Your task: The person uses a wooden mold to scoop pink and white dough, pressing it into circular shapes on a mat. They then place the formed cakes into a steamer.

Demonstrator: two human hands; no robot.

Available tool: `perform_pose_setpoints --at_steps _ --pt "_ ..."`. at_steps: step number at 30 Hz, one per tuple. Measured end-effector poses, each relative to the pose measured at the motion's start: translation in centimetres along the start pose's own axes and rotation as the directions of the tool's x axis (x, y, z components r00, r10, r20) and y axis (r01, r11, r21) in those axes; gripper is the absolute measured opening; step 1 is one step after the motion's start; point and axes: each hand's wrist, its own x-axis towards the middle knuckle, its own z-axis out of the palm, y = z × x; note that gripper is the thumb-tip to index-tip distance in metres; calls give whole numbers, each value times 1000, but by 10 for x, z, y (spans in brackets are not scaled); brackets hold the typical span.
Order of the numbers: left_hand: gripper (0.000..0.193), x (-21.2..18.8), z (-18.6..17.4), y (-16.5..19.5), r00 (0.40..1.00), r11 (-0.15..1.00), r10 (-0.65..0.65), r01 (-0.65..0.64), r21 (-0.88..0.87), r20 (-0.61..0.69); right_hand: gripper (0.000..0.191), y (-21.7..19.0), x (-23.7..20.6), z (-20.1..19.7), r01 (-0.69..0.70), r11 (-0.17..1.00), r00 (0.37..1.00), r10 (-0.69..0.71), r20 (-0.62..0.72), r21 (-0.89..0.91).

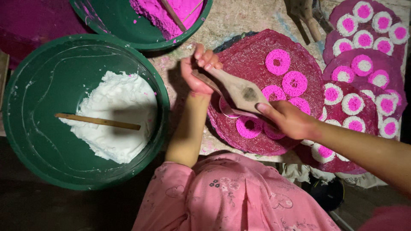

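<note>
Both hands are working one wooden press (pixel 238 90) over the dark red woven disc (pixel 274 85). Left hand (pixel 198 70) is curled shut around the narrow handle end at about 10 o'clock from the disc's middle, fingers wrapped over the top. Right hand (pixel 287 120) is closing on the other end down at 5 o'clock, thumb pressing on the flat wood, so it's gripping too, not just resting.

If you're trying this yourself, my guess is the trick is keeping both ends level and squeezing evenly, because a tilted tool looks like it'd smear the paste sideways. Also worth lining it up beside the last ring so they're sitting close without overlapping.

As for the tool: it's looking like a long, flat, leaf-shaped bit of pale brown wood, wide in the middle with a dark round patch, tapering at both ends. It's lying diagonally across the disc's left half, and something pale and round is peeking out underneath it, can't tell exactly what.

Bright pink rings (pixel 278 61) are dotting the disc already. At 9 o'clock a big green basin (pixel 25 141) is holding white paste (pixel 115 107) with a wooden stick (pixel 97 121) in it.
</note>
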Motion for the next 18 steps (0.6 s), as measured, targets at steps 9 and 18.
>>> perform_pose_setpoints --at_steps 9,18 --pt "54 -26 0 -30 923 606 -62 338 720 -381 77 109 -39 -55 29 951 992 11 -125 309" --pt "113 -80 84 -26 887 -709 -330 -8 705 -322 83 147 -72 21 554 382 832 -219 -510 739"
